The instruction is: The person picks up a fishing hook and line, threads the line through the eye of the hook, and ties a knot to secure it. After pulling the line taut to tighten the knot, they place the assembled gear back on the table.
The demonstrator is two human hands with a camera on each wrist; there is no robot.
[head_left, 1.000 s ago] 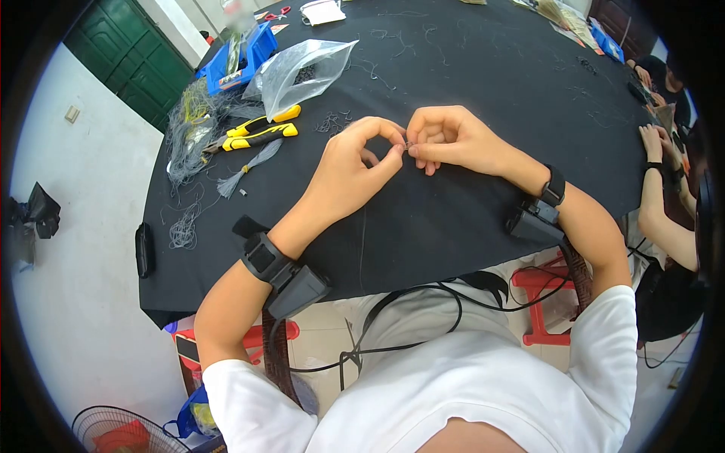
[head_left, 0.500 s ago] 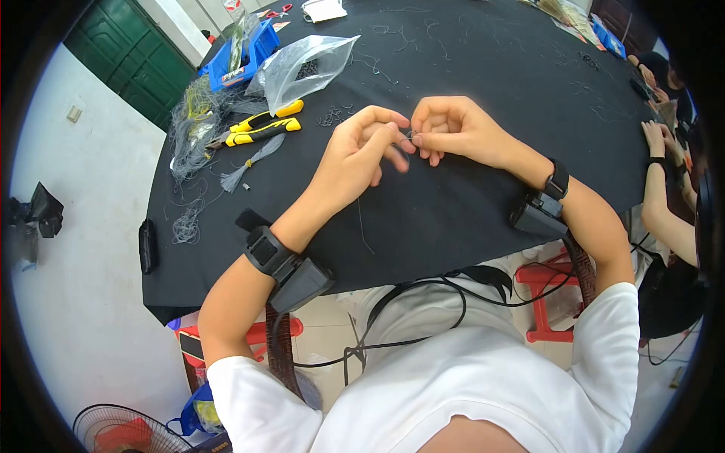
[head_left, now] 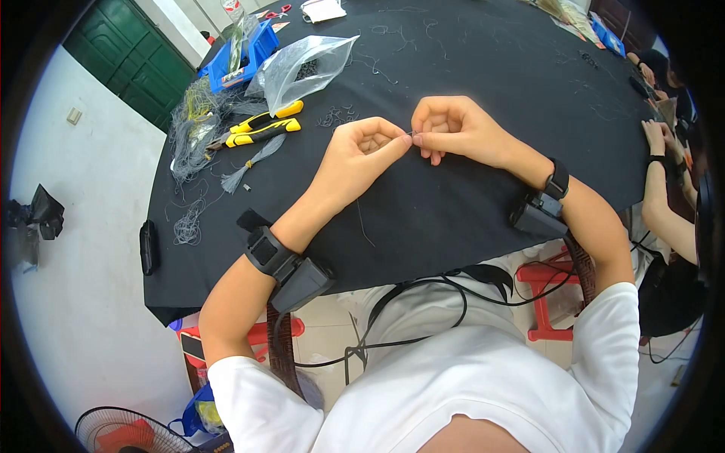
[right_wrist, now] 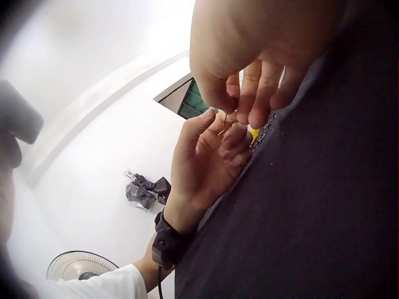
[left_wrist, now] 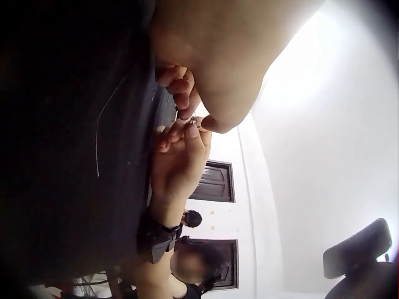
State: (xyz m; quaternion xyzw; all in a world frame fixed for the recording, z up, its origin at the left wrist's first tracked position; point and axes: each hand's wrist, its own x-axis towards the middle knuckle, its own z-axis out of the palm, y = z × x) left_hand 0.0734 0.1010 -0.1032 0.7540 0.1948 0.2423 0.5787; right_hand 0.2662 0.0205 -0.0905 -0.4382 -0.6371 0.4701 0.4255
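Note:
Fingertip to fingertip, my two hands meet above the black-covered table. The right hand pinches a tiny metal hook between thumb and forefinger; its exact shape is mostly hidden by the fingertips. With thumb and forefinger, the left hand pinches thin line at the same spot. A length of this clear line trails on the cloth below the left wrist. Behind the left hand lies a small heap of dark hooks.
To the left lie yellow-black pliers, a tied bundle of grey line and tangled line. A clear plastic bag with dark bits sits before a blue bin. Another person's arms rest at the right edge.
The left thumb and fingers parted and spread half a second ago, and are now pinched together again at the right fingertips. The right hand has kept its pinch, after shifting slightly away from me.

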